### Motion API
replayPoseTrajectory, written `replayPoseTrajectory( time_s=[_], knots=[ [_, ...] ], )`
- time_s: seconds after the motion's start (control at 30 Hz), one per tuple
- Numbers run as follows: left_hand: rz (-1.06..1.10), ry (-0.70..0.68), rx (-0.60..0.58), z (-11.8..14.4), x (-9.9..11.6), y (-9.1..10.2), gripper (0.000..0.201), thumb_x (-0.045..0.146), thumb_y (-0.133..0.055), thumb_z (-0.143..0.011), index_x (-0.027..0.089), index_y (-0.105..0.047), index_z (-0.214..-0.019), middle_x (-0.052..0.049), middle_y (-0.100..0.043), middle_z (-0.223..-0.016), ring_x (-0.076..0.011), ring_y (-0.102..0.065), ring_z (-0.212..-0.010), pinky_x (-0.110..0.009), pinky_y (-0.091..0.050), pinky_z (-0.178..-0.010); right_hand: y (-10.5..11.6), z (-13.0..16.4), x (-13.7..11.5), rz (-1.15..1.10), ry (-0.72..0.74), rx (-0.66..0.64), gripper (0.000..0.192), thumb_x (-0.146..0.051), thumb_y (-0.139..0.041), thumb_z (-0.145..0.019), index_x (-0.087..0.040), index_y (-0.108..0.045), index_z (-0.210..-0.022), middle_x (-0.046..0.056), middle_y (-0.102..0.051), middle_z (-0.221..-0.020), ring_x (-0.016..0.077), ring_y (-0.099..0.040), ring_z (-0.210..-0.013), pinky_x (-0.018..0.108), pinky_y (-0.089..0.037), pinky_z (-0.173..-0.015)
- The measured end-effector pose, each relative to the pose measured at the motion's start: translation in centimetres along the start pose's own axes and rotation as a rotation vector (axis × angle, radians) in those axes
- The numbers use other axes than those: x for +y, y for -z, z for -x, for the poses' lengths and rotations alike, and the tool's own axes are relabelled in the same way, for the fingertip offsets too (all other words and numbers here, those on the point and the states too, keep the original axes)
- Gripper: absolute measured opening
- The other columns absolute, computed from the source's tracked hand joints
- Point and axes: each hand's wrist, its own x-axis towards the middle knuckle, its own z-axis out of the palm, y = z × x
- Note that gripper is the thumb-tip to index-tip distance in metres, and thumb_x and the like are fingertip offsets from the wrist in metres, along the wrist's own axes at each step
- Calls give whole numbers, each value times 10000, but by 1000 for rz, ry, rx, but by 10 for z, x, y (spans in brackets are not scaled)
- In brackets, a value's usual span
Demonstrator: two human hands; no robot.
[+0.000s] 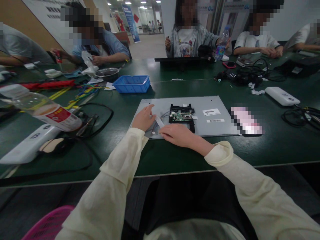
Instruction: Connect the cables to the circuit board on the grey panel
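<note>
A flat grey panel (200, 128) lies before me on the green table. Near its middle is a black frame with a green circuit board (183, 115); thin wires run from it to the left. My left hand (143, 119) rests over the panel's left part, fingers stretched out and apart, its thumb side near the upper end of a white strip (159, 122). At the strip's lower end, the fingers of my right hand (178, 135) are closed together on it. Some clear plastic and wire ends lie under and between the hands, partly hidden.
A phone (246, 120) lies at the panel's right edge. Beyond is a blue bin (132, 84). To the left are a drink bottle (53, 111), a white device (31, 143) and black cables. Another white device (282, 96) lies right. Several people sit across the table.
</note>
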Motion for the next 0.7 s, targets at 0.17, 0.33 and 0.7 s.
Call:
replayPoseTrajectory(
  time_s=[0.17,0.33,0.7],
  knots=[
    [38,28,74,1,1,3,426,254,-477,-857,181,-462,-1277,-55,-601,-947,-185,-566,-789,-318,-437,-812,-3,-1,3,-34,31,63,263,-217,-384,-961,-130,-627,-1013,105,-653,-1033,194,-572,-1002,324,-432,-864],
    [92,42,162,-1,2,3,361,265,-465,-867,185,-516,-1216,-44,-590,-941,-149,-531,-686,-315,-448,-800,-7,-2,6,-60,59,143,247,-194,-406,-946,-132,-641,-993,113,-649,-1054,205,-558,-1052,354,-435,-922],
    [346,85,68,-2,-1,-1,374,401,-517,-831,182,-580,-1127,-21,-617,-875,-121,-545,-612,-275,-467,-699,11,1,19,-22,-5,245,267,-182,-420,-924,-149,-645,-1063,107,-645,-1108,215,-550,-1086,383,-431,-956]
  ],
)
